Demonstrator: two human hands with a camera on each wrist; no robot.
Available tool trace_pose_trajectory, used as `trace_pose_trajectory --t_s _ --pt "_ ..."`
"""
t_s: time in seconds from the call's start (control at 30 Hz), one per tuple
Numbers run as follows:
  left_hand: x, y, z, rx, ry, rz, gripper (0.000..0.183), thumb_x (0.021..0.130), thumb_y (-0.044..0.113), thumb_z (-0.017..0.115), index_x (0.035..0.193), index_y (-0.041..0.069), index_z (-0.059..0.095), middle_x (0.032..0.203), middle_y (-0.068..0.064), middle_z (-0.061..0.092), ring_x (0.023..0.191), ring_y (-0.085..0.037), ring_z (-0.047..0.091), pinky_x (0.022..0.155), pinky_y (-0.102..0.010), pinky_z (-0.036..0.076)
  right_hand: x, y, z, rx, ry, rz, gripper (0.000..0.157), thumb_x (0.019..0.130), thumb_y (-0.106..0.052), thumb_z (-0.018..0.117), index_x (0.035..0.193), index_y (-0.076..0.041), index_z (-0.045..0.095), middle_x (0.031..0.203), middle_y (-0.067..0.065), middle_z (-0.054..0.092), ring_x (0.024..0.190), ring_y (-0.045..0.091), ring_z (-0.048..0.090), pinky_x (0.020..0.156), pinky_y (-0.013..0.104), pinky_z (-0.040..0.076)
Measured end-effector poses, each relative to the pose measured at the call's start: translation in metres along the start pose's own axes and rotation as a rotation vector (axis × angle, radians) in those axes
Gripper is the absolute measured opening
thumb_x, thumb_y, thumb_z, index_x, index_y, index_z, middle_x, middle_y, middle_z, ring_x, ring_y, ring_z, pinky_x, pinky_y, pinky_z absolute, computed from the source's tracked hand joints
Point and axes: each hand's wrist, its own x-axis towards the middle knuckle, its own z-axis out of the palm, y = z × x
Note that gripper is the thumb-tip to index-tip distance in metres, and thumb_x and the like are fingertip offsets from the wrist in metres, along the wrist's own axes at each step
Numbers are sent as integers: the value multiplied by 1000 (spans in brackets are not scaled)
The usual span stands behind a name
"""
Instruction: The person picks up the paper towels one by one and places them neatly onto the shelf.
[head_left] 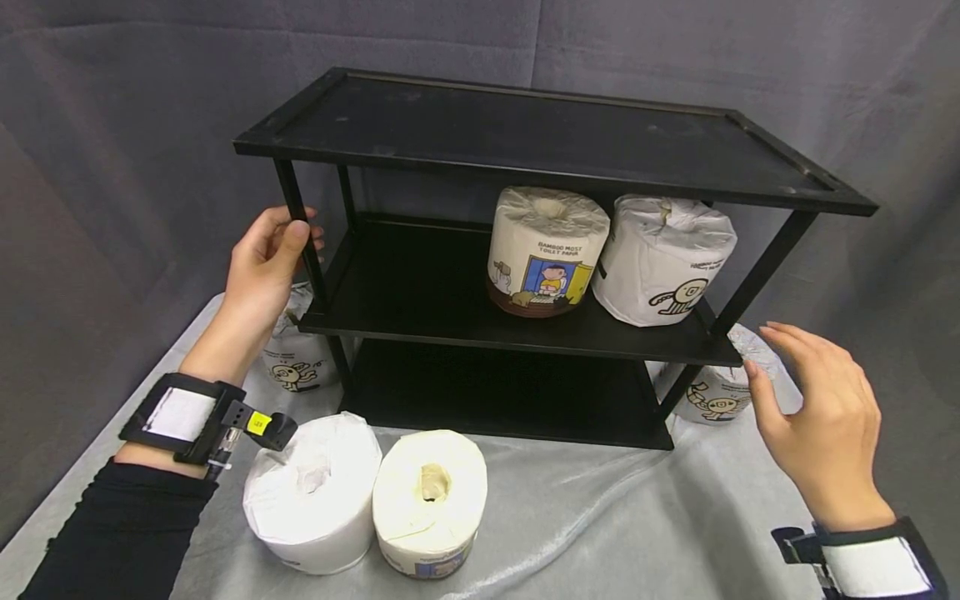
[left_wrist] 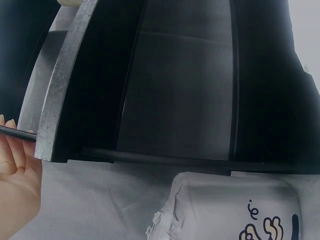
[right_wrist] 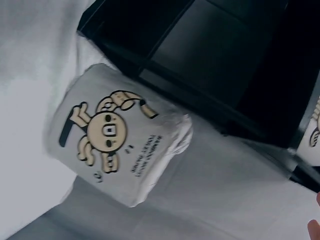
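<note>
A black tiered shelf rack point(head_left: 517, 133) stands in the middle of the head view. My left hand point(head_left: 258, 254) grips its left front post, thumb in front and fingers behind; the left wrist view also catches this hand point(left_wrist: 17, 185) at its left edge. To the right of the rack, my right hand point(head_left: 828, 408) is held in the air with fingers apart and nothing in it. On the middle tier sit two wrapped toilet paper rolls: one with a colorful picture point(head_left: 551, 250), and a white one with a cartoon dog point(head_left: 660, 262) beside it.
In front of the rack stand a white roll point(head_left: 315, 492) and a cream roll point(head_left: 429, 500), side by side. Another wrapped roll point(head_left: 296, 358) is by the left side, and one more point(head_left: 716, 392) by the right. Grey cloth point(head_left: 600, 517) covers the table.
</note>
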Motion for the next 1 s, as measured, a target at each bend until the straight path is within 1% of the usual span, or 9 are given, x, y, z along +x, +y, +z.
trace_pose_trajectory --t_s 0.07,0.13,0.27,0.37,0.5,0.63,0.83,0.93,1.0 --pt "0 0 0 -5 -1 1 18 100 27 57 116 21 62 104 2 62 103 -14 58 94 -27 42 -2 5 0 -1 3 31 47 97 -39 54 123 -2 67 121 16 67 111 41 58 103 28 38" --pt "0 0 0 -6 -3 1 18 101 27 57 116 21 62 104 2 62 102 -14 58 93 -27 42 -5 11 0 -18 -22 60 46 97 -37 53 126 -2 65 123 17 65 113 42 57 104 30 38" --pt "1 -1 0 -10 -4 -1 17 101 25 56 117 20 62 105 1 62 102 -14 58 93 -26 43 -11 22 2 -33 -44 123 36 94 -19 62 126 -2 64 123 20 64 113 44 56 105 37 39" --pt "1 -1 0 -15 -5 4 17 102 24 55 117 20 62 105 1 61 102 -14 58 93 -25 44 -16 28 4 -27 -50 159 35 90 -9 66 125 -3 65 122 20 64 112 44 56 104 41 40" --pt "0 -2 0 -37 -7 15 16 101 23 56 115 20 63 105 -2 62 101 -15 58 91 -23 44 -21 34 4 -41 -102 193 36 91 -8 66 127 -3 64 124 21 63 114 44 55 102 48 41" --pt "0 -2 0 -45 -10 20 17 100 25 57 115 19 63 105 -2 62 101 -15 58 91 -23 44 -26 39 6 -51 -147 233 37 92 -10 65 128 -4 62 125 22 62 114 44 55 100 54 41" --pt "0 -2 0 -52 -13 27 18 100 26 57 115 19 63 103 0 62 102 -16 57 91 -23 43 -35 50 10 -54 -182 242 37 91 -9 67 127 -3 63 122 23 62 111 45 55 93 58 41" --pt "0 -2 0 -64 -10 33 17 99 26 58 113 19 63 102 0 62 100 -15 58 90 -23 44 -40 57 13 -63 -219 247 38 90 -9 67 127 -2 62 122 24 62 111 45 54 91 60 40" --pt "0 -2 1 -69 -7 36 16 99 25 58 113 19 64 102 1 62 100 -16 58 90 -23 44 -43 61 15 -70 -259 254 39 90 -9 67 128 -2 60 123 25 60 113 46 53 91 61 39"
